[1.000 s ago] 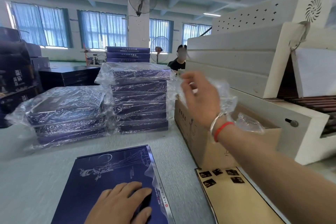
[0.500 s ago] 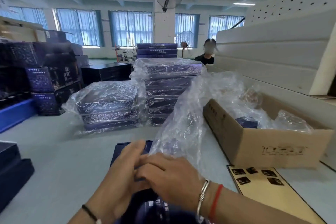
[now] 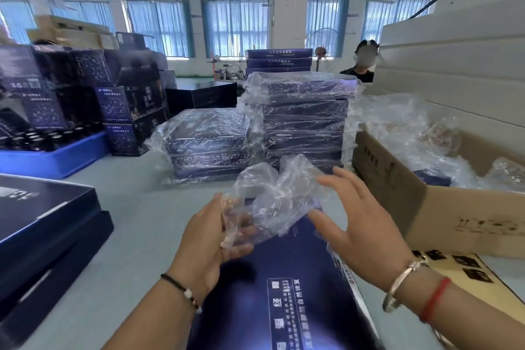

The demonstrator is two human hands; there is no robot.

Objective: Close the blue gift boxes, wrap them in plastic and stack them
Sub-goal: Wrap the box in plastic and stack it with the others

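While the left hand [image 3: 211,231] pinches one edge of a crinkled clear bag [image 3: 272,196] between thumb and curled fingers, the right hand [image 3: 359,229] hovers at its other side with fingers spread and straight, gripping nothing; whether the fingertips touch the film cannot be told. Under both hands, at 6 o'clock, lies a flat blue box [image 3: 287,278], closed, its lid smooth and glossy with pale printed lettering, resting on the grey table [image 3: 136,207]. At 12 o'clock stand two stacks of boxes already in wrinkled, shiny plastic: a low stack [image 3: 207,148] and, just right of it, a tall stack [image 3: 305,119]. At 3 o'clock sits an open brown carton [image 3: 443,213] of matte cardboard, stuffed with more loose film. A tan card [image 3: 466,270] with dark squares lies flat at 4 o'clock, beside the box. At 9 o'clock a dark open box [image 3: 42,224] fills the table edge, and beyond it a blue crate [image 3: 54,159] and dark printed cases. At 2 o'clock a white ribbed machine [image 3: 454,65] blocks the view, with another person [image 3: 360,65] partly hidden behind it
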